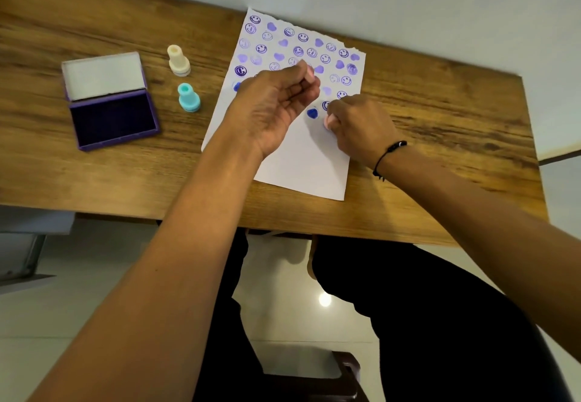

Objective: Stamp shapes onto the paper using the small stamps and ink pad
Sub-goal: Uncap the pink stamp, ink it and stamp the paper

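Observation:
A white sheet of paper lies on the wooden table, its upper half covered with purple smiley and heart prints. My right hand presses a small pink stamp onto the paper just right of a dark blue heart print. My left hand hovers over the paper's middle with curled fingers pinching a small pale stamp at its fingertips. An open purple ink pad sits at the left. A cream stamp and a teal stamp stand between pad and paper.
The ink pad's lid lies open behind the pad. The table's near edge runs just above my lap. Bare wood lies to the right of the paper.

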### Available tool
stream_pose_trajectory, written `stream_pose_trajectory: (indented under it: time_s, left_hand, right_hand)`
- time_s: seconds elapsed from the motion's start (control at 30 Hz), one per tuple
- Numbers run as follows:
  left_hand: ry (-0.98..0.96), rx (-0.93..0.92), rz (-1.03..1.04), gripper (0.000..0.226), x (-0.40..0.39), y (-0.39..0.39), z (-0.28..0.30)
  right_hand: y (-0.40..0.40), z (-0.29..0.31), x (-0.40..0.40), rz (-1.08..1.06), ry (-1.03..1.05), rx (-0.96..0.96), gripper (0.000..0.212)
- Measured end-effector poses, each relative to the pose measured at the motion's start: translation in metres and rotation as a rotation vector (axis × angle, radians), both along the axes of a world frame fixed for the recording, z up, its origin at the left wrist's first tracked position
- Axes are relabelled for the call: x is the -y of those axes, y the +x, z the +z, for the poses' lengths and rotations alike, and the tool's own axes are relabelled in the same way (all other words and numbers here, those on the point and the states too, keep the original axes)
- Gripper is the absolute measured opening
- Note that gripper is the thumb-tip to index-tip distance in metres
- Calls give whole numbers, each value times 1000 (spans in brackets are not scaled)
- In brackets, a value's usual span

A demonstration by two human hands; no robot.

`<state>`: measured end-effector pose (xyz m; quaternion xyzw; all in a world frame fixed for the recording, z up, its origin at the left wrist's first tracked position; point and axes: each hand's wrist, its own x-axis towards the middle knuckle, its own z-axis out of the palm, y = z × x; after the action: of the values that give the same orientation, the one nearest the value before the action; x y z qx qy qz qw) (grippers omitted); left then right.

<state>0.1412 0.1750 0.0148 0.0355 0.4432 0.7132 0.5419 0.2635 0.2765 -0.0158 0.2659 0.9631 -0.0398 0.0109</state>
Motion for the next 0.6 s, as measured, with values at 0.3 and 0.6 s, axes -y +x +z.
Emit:
stream_pose_trajectory:
  time_s: [0.3,0.6]
  left_hand:
    - [-9,5,-6,9,1,-1,2]
    - [-6,15,-10,12,-3,2,0]
  right_hand:
    - [-3,30,-10,21,-65,41,23]
    - [-10,84,-18,-68,-104,-287,23]
